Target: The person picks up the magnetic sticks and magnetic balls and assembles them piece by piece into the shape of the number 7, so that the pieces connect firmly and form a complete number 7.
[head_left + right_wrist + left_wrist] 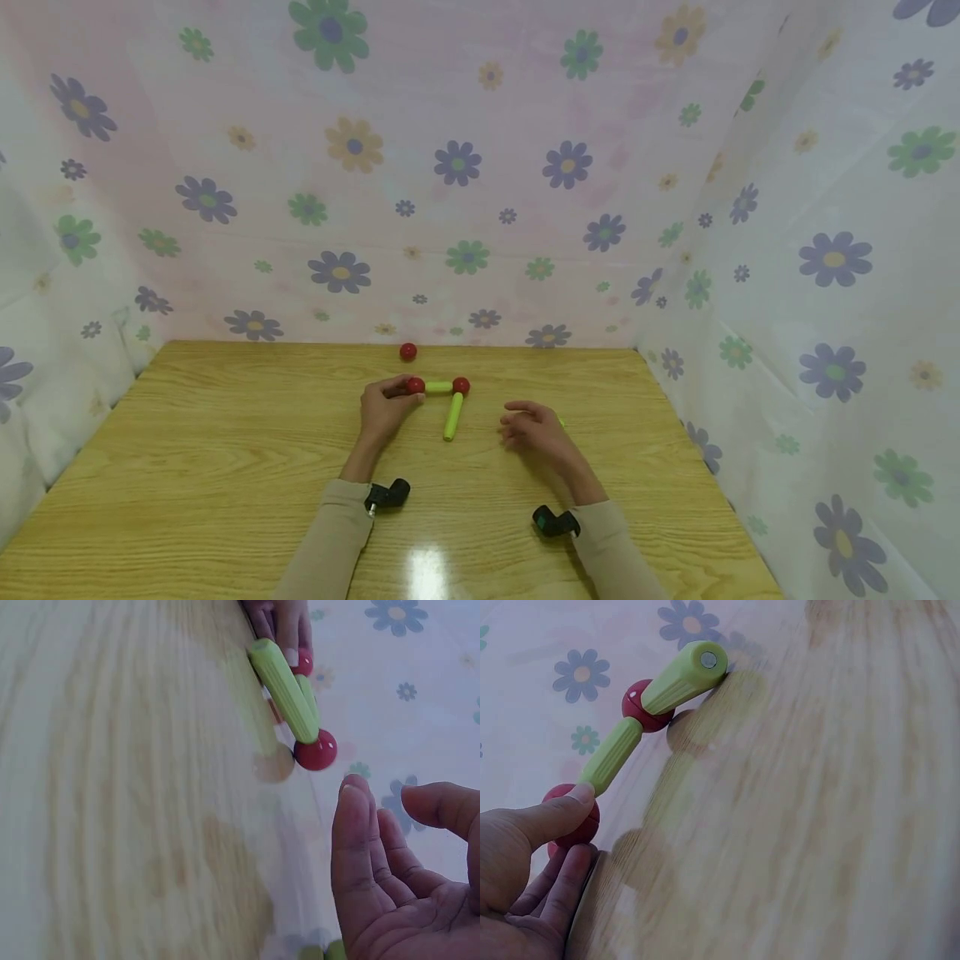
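Note:
My left hand pinches a red ball between thumb and fingers. From that ball a short yellow-green rod runs right to a second red ball. A longer yellow-green rod joins the second ball and points toward me; its near end shows a round metal disc in the left wrist view. The right hand hovers to the right of these joined pieces, fingers loosely bent, thumb apart, holding nothing.
A loose red ball lies near the table's back edge. More yellow-green pieces show just behind the right hand, mostly hidden by it. The wooden table meets flowered sheets at the back and sides.

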Action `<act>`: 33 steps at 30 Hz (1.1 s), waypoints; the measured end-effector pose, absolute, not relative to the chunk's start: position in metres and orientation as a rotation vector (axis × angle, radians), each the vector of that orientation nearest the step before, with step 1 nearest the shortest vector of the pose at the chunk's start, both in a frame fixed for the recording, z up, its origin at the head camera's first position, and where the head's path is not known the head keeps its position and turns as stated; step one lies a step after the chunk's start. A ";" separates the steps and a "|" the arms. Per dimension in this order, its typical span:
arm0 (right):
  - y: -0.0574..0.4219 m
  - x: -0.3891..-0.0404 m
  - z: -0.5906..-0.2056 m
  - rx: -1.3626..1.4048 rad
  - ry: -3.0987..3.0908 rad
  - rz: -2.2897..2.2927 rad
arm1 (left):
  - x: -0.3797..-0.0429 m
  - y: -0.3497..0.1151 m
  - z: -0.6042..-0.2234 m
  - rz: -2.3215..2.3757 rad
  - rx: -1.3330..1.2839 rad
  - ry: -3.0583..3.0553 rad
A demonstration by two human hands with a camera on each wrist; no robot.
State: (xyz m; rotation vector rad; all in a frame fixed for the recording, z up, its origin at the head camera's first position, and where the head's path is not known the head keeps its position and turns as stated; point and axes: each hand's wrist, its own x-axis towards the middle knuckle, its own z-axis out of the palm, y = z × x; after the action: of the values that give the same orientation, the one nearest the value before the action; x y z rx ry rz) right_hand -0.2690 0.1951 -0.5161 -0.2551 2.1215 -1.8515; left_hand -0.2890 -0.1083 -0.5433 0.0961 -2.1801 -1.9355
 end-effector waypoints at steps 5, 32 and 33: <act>0.207 -0.273 -0.512 -0.221 2.150 -1.963 | -0.291 -0.108 -0.544 -1.901 0.115 -2.194; 0.249 -0.274 -0.507 0.075 2.550 -1.767 | -0.291 -0.107 -0.543 -1.847 0.172 -2.218; 0.250 -0.273 -0.507 0.073 2.558 -1.752 | -0.291 -0.107 -0.543 -1.846 0.172 -2.218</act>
State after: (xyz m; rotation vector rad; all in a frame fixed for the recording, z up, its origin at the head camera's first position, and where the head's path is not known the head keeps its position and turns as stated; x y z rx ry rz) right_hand -0.2734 0.2496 -0.5072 0.0726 2.5578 -1.7524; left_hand -0.2910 -0.1067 -0.5426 0.1720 -2.2184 -1.8459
